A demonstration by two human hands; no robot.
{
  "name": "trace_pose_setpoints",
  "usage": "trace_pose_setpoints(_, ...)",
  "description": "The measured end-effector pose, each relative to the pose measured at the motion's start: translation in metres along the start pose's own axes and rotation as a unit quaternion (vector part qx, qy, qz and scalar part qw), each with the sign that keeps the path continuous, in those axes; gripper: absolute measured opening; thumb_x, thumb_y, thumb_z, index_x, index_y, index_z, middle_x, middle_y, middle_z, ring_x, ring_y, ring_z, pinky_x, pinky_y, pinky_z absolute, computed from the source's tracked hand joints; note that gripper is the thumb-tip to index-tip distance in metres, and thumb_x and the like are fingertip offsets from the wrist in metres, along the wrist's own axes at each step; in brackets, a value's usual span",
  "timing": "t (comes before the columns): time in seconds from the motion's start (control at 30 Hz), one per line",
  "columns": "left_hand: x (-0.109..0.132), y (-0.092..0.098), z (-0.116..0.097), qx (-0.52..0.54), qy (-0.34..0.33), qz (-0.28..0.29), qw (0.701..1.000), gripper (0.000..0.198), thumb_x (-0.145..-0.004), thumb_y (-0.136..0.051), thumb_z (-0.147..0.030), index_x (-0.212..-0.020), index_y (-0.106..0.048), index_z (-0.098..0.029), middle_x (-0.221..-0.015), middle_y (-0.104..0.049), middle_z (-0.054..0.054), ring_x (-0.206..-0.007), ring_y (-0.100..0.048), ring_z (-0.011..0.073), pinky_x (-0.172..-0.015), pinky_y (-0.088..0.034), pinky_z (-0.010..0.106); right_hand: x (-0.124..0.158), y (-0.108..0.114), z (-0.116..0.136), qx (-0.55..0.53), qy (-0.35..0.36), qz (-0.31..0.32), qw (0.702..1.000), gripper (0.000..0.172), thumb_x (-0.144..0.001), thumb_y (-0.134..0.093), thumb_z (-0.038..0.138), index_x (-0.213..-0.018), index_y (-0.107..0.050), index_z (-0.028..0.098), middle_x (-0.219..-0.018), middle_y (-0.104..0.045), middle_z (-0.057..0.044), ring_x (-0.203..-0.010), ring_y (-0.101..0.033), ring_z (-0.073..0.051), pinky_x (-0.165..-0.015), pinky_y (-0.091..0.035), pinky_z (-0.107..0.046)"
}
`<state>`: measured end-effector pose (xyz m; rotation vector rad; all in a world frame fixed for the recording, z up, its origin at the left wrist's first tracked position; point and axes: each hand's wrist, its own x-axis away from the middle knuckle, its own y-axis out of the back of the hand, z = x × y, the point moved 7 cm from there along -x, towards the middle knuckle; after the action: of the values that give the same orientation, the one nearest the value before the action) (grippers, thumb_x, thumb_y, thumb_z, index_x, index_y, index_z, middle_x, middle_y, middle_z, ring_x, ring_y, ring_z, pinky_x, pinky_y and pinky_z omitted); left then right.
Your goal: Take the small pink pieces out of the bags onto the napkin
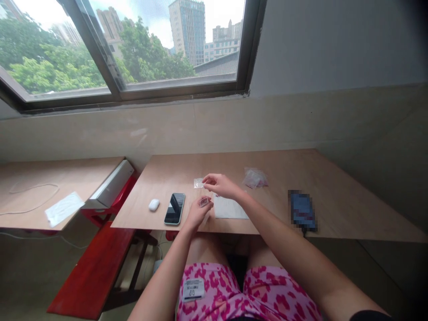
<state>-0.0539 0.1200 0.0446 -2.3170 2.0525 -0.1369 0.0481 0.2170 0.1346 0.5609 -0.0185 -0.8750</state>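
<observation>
My left hand (pixel 198 211) is near the table's front edge, its fingers curled round a small clear rectangular piece (pixel 203 202) with pale edges; its exact kind is too small to tell. Above it and slightly to the right, my right hand (pixel 220 185) has bent fingers, a little apart, with nothing visible between them. Its fingertips overlap the right end of a small clear plastic packet (pixel 198 183) on the table; whether they touch it I cannot tell. A white sheet (pixel 230 209) lies partly under my right forearm.
A pile of clear plastic bags (pixel 255 177) with pink bits lies behind the sheet. On the left are a phone (pixel 174 208) and a white earbud case (pixel 154 204). A blurred dark device (pixel 302 210) lies right on the wooden table (pixel 347 200). A red bench (pixel 93 272) stands lower left.
</observation>
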Motion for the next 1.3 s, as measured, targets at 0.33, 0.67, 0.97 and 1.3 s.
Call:
trace_pose_setpoints(0.33,0.013,-0.007,-0.005,0.133,0.043,0.001,0.99,0.046,-0.073,-0.088,-0.035,-0.109,-0.068,-0.014,-0.096,-0.071,0.009,-0.089,-0.07,0.0211,-0.09,-0.055,0.038,0.044,0.037,-0.072,0.185,-0.126,-0.103,0.969,0.013,-0.09,-0.063,0.02,-0.094,-0.074,0.015,-0.094,-0.076,-0.008,-0.084,-0.068,-0.019,-0.076,-0.049,-0.025)
trace_pose_setpoints(0.67,0.009,-0.008,-0.004,0.14,0.059,-0.008,0.988,0.049,-0.07,-0.089,-0.037,-0.107,-0.068,-0.013,-0.094,-0.072,0.01,-0.089,-0.071,0.0223,-0.088,-0.056,0.038,0.053,0.014,-0.115,0.262,-0.123,-0.067,0.955,0.024,-0.091,-0.059,0.009,-0.109,-0.071,0.017,-0.116,-0.069,-0.01,-0.108,-0.062,-0.02,-0.092,-0.042,-0.025)
trace_pose_setpoints(0.97,0.007,-0.004,0.002,0.103,0.077,-0.018,0.991,0.052,-0.068,-0.09,-0.042,-0.107,-0.069,-0.015,-0.093,-0.073,0.009,-0.085,-0.072,0.0219,-0.081,-0.056,0.035,0.044,0.014,-0.114,0.262,-0.122,-0.054,0.956,0.017,-0.09,-0.061,0.011,-0.098,-0.074,0.018,-0.108,-0.07,-0.009,-0.098,-0.064,-0.02,-0.088,-0.043,-0.026)
trace_pose_setpoints(1.3,0.008,-0.01,-0.005,0.0,-0.005,0.013,1.0,0.04,-0.074,-0.084,-0.04,-0.101,-0.071,-0.015,-0.096,-0.073,0.009,-0.089,-0.069,0.0219,-0.084,-0.052,0.033,0.046,0.023,-0.04,0.116,-0.076,-0.101,0.985,0.027,-0.096,-0.054,0.036,-0.097,-0.072,0.016,-0.086,-0.074,-0.005,-0.076,-0.067,-0.017,-0.067,-0.049,-0.025)
